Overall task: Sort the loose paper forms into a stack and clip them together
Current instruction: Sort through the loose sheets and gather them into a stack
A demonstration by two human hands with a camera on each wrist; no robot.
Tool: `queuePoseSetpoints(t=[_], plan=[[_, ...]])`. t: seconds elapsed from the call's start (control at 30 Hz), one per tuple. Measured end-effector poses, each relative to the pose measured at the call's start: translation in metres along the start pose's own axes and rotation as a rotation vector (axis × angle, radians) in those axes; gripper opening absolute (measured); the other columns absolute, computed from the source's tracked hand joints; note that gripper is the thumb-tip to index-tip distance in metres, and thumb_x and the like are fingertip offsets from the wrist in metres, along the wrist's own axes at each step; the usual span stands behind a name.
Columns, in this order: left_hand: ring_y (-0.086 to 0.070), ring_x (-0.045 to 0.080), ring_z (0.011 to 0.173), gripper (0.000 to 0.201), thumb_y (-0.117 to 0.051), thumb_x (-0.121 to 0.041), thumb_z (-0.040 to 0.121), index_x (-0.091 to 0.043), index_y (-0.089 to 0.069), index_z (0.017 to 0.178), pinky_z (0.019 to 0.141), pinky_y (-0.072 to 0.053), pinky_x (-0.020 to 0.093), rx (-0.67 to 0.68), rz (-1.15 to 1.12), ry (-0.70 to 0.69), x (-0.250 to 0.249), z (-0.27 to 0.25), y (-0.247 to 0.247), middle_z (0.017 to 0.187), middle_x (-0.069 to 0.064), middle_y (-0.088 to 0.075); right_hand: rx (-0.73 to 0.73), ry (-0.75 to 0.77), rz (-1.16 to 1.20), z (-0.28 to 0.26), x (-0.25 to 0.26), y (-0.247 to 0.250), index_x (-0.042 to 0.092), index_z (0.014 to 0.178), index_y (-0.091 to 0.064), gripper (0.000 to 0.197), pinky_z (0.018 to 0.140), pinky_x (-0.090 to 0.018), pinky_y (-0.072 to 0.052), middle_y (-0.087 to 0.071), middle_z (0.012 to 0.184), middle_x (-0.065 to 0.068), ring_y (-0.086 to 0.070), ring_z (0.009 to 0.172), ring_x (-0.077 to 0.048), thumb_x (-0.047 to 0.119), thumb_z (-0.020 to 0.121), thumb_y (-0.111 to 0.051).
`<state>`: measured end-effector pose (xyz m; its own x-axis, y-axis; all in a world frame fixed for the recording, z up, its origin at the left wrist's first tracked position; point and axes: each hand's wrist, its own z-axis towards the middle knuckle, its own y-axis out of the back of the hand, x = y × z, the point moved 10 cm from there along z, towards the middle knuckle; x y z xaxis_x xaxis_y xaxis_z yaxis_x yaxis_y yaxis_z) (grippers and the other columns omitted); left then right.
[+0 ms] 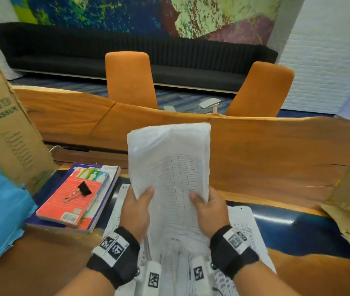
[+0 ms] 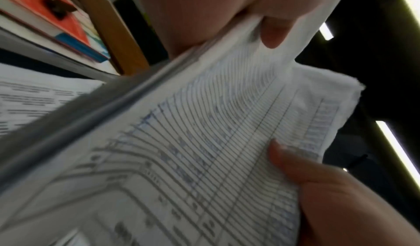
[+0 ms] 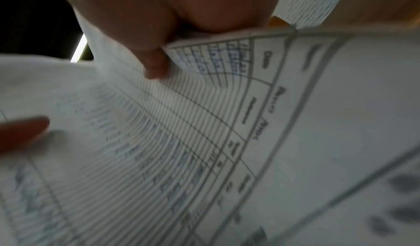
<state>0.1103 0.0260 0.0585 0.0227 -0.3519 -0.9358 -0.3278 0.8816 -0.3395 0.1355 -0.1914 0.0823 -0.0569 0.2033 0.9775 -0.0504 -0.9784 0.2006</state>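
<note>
So the person is holding a bundle of forms [image 1: 169, 167] upright off the table, left hand [image 1: 136, 207] gripping the left edge and right hand [image 1: 209, 207] gripping the right edge, thumbs on the front sheet and the rest of the fingers wrapped round behind. Looks to me like they're squaring the bundle up, probably getting ready to tap it level. The top end is looking a bit ragged, so I'd say the edges aren't lined up yet. There are more loose sheets [image 1: 246, 229] lying flat on the wooden table [image 1: 266, 150] under and beside the wrists, so gathering is only partly done as far as I can tell. The black binder clip [image 1: 79, 192] is sitting untouched on the red book [image 1: 71, 199] off to the left, which is on top of another book, so clipping is still to come. Wrist views are pretty blurry, just showing ruled forms and thumbs pinching the paper.
</note>
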Motion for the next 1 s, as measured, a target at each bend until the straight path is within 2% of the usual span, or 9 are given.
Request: queuePoseSetpoints(t=[0.13, 0.3, 0.4, 0.5, 0.63, 0.73, 0.83, 0.93, 1.0], plan=[[-0.067, 0.03, 0.115, 0.064, -0.066, -0.012, 0.079, -0.014, -0.052, 0.141, 0.085, -0.059, 0.039, 0.114, -0.042, -0.156, -0.014, -0.002, 0.004, 0.125, 0.011, -0.07, -0.035, 0.159, 0.137, -0.01, 0.019, 0.003, 0.026, 0.114, -0.056, 0.039, 0.077, -0.027, -0.056, -0.069, 0.104, 0.004, -0.066, 0.095, -0.007, 0.016, 0.078, -0.068], [-0.066, 0.014, 0.116, 0.033, -0.066, -0.009, 0.088, -0.029, -0.073, 0.114, 0.112, -0.041, 0.055, 0.065, 0.072, -0.177, -0.012, -0.002, 0.02, 0.118, -0.006, -0.075, -0.08, 0.132, 0.26, -0.013, 0.013, 0.013, 0.015, 0.126, -0.057, 0.045, 0.092, -0.038, -0.055, -0.07, 0.113, -0.002, -0.066, 0.107, -0.016, 0.014, 0.082, -0.058], [-0.06, 0.024, 0.125, 0.043, -0.068, -0.042, 0.08, -0.035, -0.069, 0.122, 0.11, -0.041, 0.058, 0.065, 0.062, -0.176, -0.022, -0.007, 0.008, 0.128, 0.001, -0.069, -0.141, 0.188, 0.255, -0.02, 0.024, 0.014, 0.031, 0.12, -0.06, 0.033, 0.091, -0.04, -0.054, -0.07, 0.112, 0.002, -0.065, 0.106, -0.018, 0.022, 0.089, -0.055], [-0.061, 0.02, 0.125, 0.052, -0.067, -0.044, 0.079, -0.029, -0.063, 0.128, 0.101, -0.047, 0.043, 0.052, -0.021, -0.226, -0.031, -0.009, 0.001, 0.13, 0.001, -0.068, -0.155, 0.296, 0.239, -0.025, 0.039, 0.015, 0.051, 0.106, -0.056, 0.035, 0.083, -0.038, -0.051, -0.065, 0.102, 0.005, -0.062, 0.098, -0.022, 0.02, 0.091, -0.052], [-0.065, 0.024, 0.116, 0.069, -0.074, -0.061, 0.068, -0.029, -0.06, 0.127, 0.088, -0.052, 0.042, 0.008, 0.013, -0.041, 0.004, -0.006, 0.008, 0.123, 0.003, -0.069, -0.099, 0.113, 0.189, -0.026, -0.002, 0.001, 0.065, 0.102, -0.049, 0.053, 0.079, -0.03, -0.053, -0.068, 0.101, 0.018, -0.065, 0.095, -0.004, 0.013, 0.095, -0.055], [-0.067, 0.029, 0.111, 0.059, -0.074, -0.048, 0.069, -0.03, -0.06, 0.123, 0.083, -0.053, 0.042, 0.03, 0.094, 0.03, 0.025, -0.001, 0.02, 0.118, 0.005, -0.071, -0.123, 0.008, 0.117, -0.025, -0.026, 0.001, 0.055, 0.113, -0.047, 0.038, 0.087, -0.041, -0.056, -0.07, 0.105, 0.012, -0.066, 0.097, -0.003, 0.021, 0.098, -0.056], [-0.068, 0.028, 0.108, 0.063, -0.074, -0.044, 0.057, -0.025, -0.064, 0.116, 0.089, -0.053, 0.045, 0.075, 0.22, -0.016, 0.019, 0.005, 0.033, 0.113, 0.007, -0.073, -0.122, 0.008, 0.112, -0.017, -0.024, 0.005, 0.039, 0.117, -0.051, 0.029, 0.083, -0.028, -0.054, -0.069, 0.108, 0.01, -0.065, 0.096, 0.002, 0.019, 0.098, -0.057], [-0.074, 0.019, 0.095, 0.059, -0.075, -0.039, 0.055, -0.016, -0.068, 0.109, 0.074, -0.059, 0.027, 0.126, 0.283, -0.07, 0.001, 0.01, 0.046, 0.1, 0.003, -0.079, 0.004, -0.003, 0.137, -0.011, -0.014, -0.004, 0.023, 0.125, -0.055, 0.029, 0.079, -0.013, -0.051, -0.069, 0.113, 0.01, -0.064, 0.099, 0.004, 0.013, 0.098, -0.056], [-0.075, 0.013, 0.091, 0.054, -0.078, -0.027, 0.058, -0.012, -0.067, 0.109, 0.07, -0.06, 0.023, 0.189, 0.313, -0.056, -0.004, 0.009, 0.049, 0.099, -0.002, -0.08, 0.058, -0.056, 0.159, -0.011, -0.019, -0.011, 0.022, 0.126, -0.058, 0.029, 0.086, -0.019, -0.053, -0.071, 0.113, 0.009, -0.065, 0.103, 0.0, 0.012, 0.099, -0.055]])
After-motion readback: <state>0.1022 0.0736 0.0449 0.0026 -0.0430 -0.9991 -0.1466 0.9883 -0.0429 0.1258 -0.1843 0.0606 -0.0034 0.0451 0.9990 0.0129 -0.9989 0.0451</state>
